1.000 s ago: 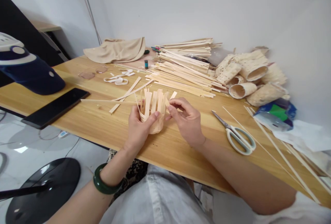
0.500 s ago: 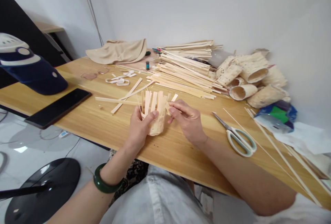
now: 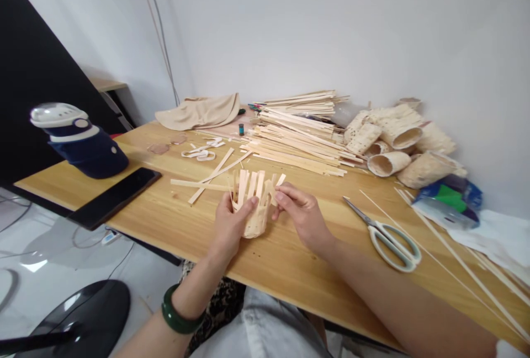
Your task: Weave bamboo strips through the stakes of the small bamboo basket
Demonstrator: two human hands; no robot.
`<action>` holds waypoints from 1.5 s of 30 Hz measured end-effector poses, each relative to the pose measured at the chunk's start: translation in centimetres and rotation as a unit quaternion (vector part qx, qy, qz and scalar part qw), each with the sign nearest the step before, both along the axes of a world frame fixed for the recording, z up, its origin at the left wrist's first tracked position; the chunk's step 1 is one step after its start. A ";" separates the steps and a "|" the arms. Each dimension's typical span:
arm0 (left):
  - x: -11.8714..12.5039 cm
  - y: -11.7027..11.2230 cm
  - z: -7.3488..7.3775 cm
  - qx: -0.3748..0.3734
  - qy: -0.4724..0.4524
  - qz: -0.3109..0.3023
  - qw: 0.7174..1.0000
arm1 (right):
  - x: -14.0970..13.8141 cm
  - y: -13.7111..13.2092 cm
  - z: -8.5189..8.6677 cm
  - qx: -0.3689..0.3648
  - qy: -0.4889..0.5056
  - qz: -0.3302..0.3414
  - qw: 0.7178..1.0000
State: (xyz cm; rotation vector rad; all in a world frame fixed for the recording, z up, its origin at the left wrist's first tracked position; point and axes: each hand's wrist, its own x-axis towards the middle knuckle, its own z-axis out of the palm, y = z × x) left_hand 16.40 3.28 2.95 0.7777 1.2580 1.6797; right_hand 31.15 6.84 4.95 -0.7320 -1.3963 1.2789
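A small woven basket (image 3: pixel 255 224) of pale wood strips stands near the table's front edge, its loose strip ends sticking up around the rim. My left hand (image 3: pixel 232 220) is wrapped round its left side, the thumb pressed on the front. At the right of the rim, my right hand (image 3: pixel 300 209) pinches a bent strip (image 3: pixel 270 190) between thumb and index finger. The far side of the basket and part of my left fingers are hidden. Just behind it, a few loose flat strips (image 3: pixel 215 171) lie crossed on the table.
Scissors (image 3: pixel 389 236) lie right of my right hand, beside long thin strips (image 3: pixel 455 247). Bundled strips (image 3: pixel 298 145) and finished woven tubes (image 3: pixel 393 140) are piled at the back. On the left are a phone (image 3: pixel 118 195) and a blue-and-white bottle (image 3: pixel 85 143). Cloth (image 3: pixel 202 112) lies behind.
The view has tilted up and shifted left, so everything sits lower in the picture. The strip in my right fingers now bends over at the rim. My left hand keeps its hold.
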 end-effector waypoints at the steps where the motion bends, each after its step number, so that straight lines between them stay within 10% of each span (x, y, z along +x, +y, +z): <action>1: 0.0 0.0 -0.1 -0.002 0.000 -0.001 1.000 | 0.0 0.0 0.1 0.010 -0.004 0.005 1.000; 7: -0.1 -0.1 0.0 0.004 -0.002 -0.021 1.000 | 1.0 0.8 1.3 0.045 -0.103 0.050 0.992; 14: -0.2 0.2 -0.3 0.010 -0.003 -0.037 0.999 | 2.2 0.7 3.4 0.286 -0.238 0.083 0.924; 20: -0.2 0.1 -0.2 0.010 0.000 -0.061 0.998 | 1.3 -0.1 2.0 0.234 -0.178 0.026 0.955; 32: -0.4 -0.4 -0.5 0.084 -0.055 -0.126 0.987 | 1.0 -0.1 0.7 0.394 -0.206 0.012 0.896; 45: -0.1 0.0 0.8 0.024 -0.133 -0.123 0.983 | 0.4 -0.9 -0.1 0.356 -0.177 -0.063 0.916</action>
